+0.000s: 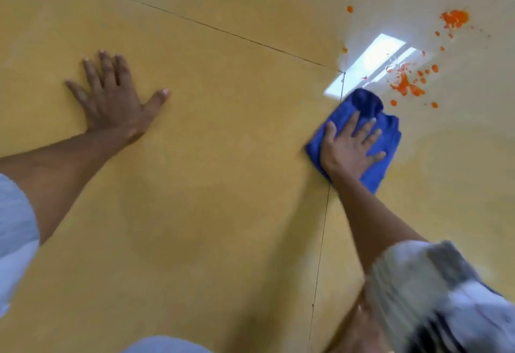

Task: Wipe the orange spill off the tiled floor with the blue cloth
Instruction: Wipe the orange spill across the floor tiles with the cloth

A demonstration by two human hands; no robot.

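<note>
Blue cloth (386, 140) middle hidden under right hand (348, 149); floor beneath it unseen. Orange spill (405, 83) drops at floor's far edge cut by top of picture. Both sleeves clipped: left sleeve (14, 241) by left border, right sleeve (434, 291) blurred, pattern unreadable, cut at bottom right corner. Pale fabric (164, 347) at bottom edge unidentifiable.

No text, label, brand, number or sign can be read anywhere here.

two hands (117, 101), one blue cloth (387, 140)
</note>
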